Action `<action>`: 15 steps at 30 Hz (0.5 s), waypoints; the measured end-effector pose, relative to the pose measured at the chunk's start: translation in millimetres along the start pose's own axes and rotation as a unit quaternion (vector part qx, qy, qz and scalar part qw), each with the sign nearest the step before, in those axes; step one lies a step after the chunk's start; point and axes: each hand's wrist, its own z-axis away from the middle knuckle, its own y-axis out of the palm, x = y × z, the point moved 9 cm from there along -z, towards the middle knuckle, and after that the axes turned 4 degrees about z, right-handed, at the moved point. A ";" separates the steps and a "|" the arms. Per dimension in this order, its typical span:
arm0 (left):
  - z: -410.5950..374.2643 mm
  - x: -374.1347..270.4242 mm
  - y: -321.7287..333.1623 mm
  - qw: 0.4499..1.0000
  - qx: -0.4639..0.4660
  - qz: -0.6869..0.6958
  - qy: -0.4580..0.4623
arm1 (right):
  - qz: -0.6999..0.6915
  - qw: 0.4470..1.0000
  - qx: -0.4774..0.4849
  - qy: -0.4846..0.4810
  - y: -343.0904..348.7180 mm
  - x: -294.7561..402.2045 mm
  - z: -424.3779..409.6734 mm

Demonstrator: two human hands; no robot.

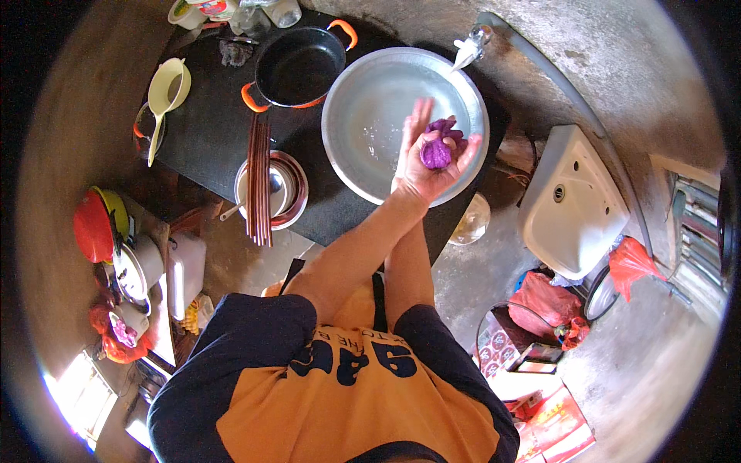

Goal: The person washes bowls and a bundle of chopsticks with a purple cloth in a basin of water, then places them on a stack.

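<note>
My left hand (428,176) is over the right part of a wide metal basin (337,144) with water in it, gripping a crumpled purple item (437,151), perhaps a cloth. My forearms cross, the left one on top. Blurred fingers of my right hand (411,130) show beside the purple item; the rest of that hand is mostly hidden under my left, so its grip is unclear. A tap (466,52) with a white piece on its spout points at the basin's upper right rim.
A black pot (301,66) with orange handles stands left of the basin. Below it, chopsticks (259,185) lie across nested bowls (301,214) holding a spoon. A pale ladle (168,87) rests at the table's far left. A white washbasin (570,202) is at the right, near the wall.
</note>
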 end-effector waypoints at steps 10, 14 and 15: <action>9.7 -30.9 -67.1 0.844 -0.173 -0.448 -0.238 | 0.599 0.777 -0.095 0.170 -34.6 73.0 -68.9; -4.5 -52.8 -80.0 0.451 -0.182 -0.867 -0.106 | 0.925 0.367 0.002 0.103 -28.2 69.6 -77.1; -10.8 -63.6 -82.7 0.405 -0.193 -0.893 -0.049 | 0.878 0.463 -0.010 0.119 -31.0 69.4 -69.9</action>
